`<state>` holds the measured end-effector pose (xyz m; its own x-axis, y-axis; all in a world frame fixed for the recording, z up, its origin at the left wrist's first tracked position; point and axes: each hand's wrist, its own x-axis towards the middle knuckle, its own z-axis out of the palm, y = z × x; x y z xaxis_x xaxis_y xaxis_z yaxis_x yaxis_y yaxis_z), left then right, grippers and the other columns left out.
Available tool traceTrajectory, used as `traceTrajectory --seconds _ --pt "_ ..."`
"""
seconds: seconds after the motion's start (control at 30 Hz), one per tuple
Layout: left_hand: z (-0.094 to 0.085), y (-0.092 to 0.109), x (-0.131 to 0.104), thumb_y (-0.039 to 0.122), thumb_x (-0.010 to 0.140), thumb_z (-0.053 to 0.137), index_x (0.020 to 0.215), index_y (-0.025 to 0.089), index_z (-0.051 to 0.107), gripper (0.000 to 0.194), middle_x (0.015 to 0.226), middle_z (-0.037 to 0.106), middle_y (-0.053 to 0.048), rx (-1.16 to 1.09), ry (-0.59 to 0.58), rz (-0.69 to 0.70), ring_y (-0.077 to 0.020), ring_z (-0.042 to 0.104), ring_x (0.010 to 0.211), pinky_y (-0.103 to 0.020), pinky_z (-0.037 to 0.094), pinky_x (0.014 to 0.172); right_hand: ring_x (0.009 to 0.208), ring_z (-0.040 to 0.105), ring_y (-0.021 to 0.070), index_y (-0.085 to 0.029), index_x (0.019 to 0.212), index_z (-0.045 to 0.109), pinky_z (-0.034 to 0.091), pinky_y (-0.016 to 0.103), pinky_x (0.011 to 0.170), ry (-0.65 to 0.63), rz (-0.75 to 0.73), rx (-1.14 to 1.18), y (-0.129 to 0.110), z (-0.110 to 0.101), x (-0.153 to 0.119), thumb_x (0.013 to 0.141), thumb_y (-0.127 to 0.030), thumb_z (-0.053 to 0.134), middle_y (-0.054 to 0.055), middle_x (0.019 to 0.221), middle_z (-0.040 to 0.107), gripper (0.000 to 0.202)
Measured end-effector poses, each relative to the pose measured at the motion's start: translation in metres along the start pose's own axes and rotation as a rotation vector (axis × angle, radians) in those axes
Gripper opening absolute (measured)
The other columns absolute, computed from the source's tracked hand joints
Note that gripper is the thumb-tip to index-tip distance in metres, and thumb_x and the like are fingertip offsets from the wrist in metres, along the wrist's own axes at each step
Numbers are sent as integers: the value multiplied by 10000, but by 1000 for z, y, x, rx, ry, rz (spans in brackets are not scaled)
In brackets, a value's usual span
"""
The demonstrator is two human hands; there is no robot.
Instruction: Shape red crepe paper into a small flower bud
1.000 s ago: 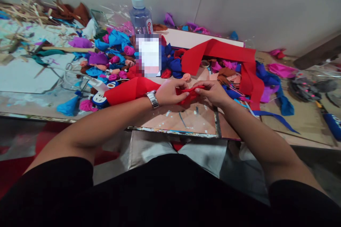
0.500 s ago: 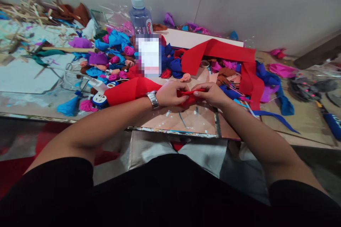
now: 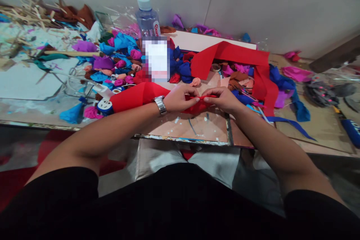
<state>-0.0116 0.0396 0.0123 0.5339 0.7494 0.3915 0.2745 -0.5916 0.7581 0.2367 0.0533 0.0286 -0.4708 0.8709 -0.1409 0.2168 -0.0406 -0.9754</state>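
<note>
Between my two hands, low over the front of the table, is a small piece of red crepe paper (image 3: 198, 108). My left hand (image 3: 181, 98), with a silver watch at its wrist, pinches the paper's upper edge between thumb and fingers. Close beside it, my right hand (image 3: 221, 98) grips the same edge, its thumb near the left thumb. The paper's lower part hangs below the fingers, partly hidden. A red crepe paper strip (image 3: 135, 96) lies behind my left forearm. Another long red strip (image 3: 236, 54) bends across the pile beyond my right hand.
A water bottle (image 3: 147, 20) stands at the back beside a blurred white rectangle (image 3: 157, 58). Rolled paper flowers (image 3: 120, 63) are heaped to the left, near a power socket (image 3: 105, 105) with a cable. Pliers (image 3: 42, 63) and wooden sticks (image 3: 30, 13) lie farther left.
My thumbs have come closer together along the red paper's edge, and less of the edge shows between them. Both hands stay in nearly the same place.
</note>
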Motion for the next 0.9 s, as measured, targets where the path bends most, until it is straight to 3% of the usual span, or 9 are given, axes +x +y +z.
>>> traceTrajectory --seconds 0.4,0.7,0.9 --pt "0 3 0 425 983 635 901 169 793 312 826 790 -48 19 24 8 -156 662 722 -294 487 687 677 648 160 -194 763 820 526 268 627 42 -78 -60 -4 3 -2 605 -679 998 34 757 764 540" --pt "1 6 -1 436 946 673 867 168 773 298 804 778 -46 6 25 -28 -150 646 701 -284 477 650 553 593 133 -186 814 809 491 255 506 69 -29 -40 -7 10 -6 592 -709 992 17 681 717 597" --pt "-1 7 0 415 960 668 836 179 765 284 796 783 -44 69 75 58 -156 647 717 -299 473 677 571 600 126 -177 809 791 485 242 516 87 -40 -34 -7 9 -5 596 -713 988 18 699 721 610"
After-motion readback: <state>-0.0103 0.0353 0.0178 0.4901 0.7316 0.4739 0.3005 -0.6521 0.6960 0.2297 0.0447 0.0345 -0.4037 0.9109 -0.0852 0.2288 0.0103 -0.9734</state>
